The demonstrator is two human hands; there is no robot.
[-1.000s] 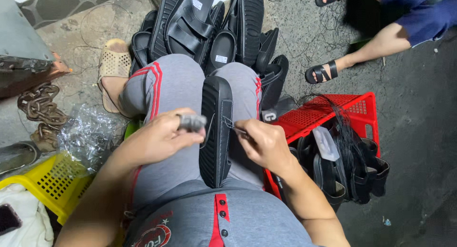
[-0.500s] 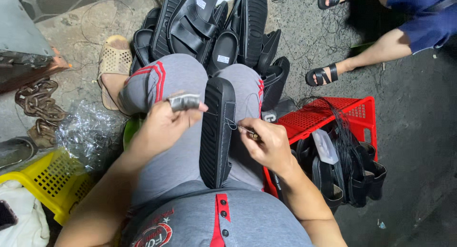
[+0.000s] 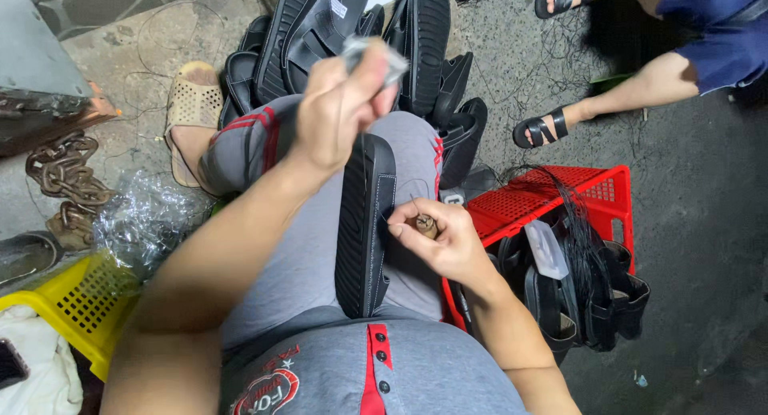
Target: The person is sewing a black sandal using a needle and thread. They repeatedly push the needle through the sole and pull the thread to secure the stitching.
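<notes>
Hands stitching a black sandal sole (image 3: 364, 227) clamped between the knees: left hand (image 3: 340, 103) raised, pinching thread taut; right hand (image 3: 440, 239) gripping a wooden-handled awl (image 3: 424, 224) at the seam; an even pull likely seats each stitch.

— What sort of place is this?
— An informal footwear workshop on rough concrete ground: a pile of black sandals (image 3: 352, 39), a red crate (image 3: 596, 192) holding more, a yellow crate (image 3: 68, 303) alongside.

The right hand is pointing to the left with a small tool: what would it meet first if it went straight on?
The right hand would first meet the side of the black sandal standing on edge between the knees; its fingertips look nearly against it already, though depth is unclear.
</notes>
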